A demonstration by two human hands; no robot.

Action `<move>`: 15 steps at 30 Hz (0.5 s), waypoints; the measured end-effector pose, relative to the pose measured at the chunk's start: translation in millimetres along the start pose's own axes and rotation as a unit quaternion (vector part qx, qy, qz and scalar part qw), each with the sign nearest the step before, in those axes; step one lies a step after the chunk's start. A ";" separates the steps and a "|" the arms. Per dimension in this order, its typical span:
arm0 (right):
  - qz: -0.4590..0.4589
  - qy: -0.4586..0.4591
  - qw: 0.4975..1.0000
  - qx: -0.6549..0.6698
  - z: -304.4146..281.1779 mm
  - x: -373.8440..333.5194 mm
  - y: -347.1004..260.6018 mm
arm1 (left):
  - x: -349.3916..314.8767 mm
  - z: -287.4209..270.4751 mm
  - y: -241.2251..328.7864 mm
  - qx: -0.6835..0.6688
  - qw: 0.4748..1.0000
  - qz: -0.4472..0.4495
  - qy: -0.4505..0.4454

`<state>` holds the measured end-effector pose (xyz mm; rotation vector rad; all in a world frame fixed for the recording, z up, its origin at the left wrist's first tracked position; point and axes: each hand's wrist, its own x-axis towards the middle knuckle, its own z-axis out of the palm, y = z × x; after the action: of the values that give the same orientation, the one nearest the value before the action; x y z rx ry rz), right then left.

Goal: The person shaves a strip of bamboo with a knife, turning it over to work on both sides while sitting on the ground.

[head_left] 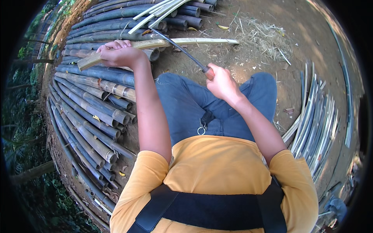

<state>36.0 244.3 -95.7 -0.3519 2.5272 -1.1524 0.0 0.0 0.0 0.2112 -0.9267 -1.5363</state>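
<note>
My left hand is closed around a long pale split bamboo strip near its left end. The strip runs out to the right, past my knees. In my right hand is a knife, gripped by its wooden handle. Its thin dark blade slants up and to the left and crosses the strip in the picture; whether the edge touches the bamboo I cannot tell.
Bamboo poles lie piled on my left and ahead, with several pale split strips on top. Fine shavings are heaped on the dirt ahead right. A bundle of split strips lies at my right.
</note>
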 end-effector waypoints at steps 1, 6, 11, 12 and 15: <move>-0.019 0.011 1.000 0.008 4.3 -0.9 0.8 | -0.1 3.6 5.0 0.007 1.000 0.002 0.004; 0.024 0.057 0.997 0.037 -2.3 40.7 22.4 | 5.1 24.7 -0.9 -0.031 0.999 0.000 -0.010; -0.051 0.032 0.996 0.070 4.1 5.2 -9.9 | -4.6 18.5 2.9 -0.029 0.999 0.019 -0.028; -0.048 0.034 0.996 0.074 4.5 2.1 -11.1 | -8.6 20.1 4.0 -0.043 0.999 0.011 -0.023; -0.018 0.033 0.998 0.056 4.0 8.0 -3.1 | -13.4 20.3 4.0 -0.032 0.999 0.007 -0.018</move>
<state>30.6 236.7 -97.4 -0.3357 2.5085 -1.3340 -6.7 21.1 10.9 0.1323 -0.9040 -1.5584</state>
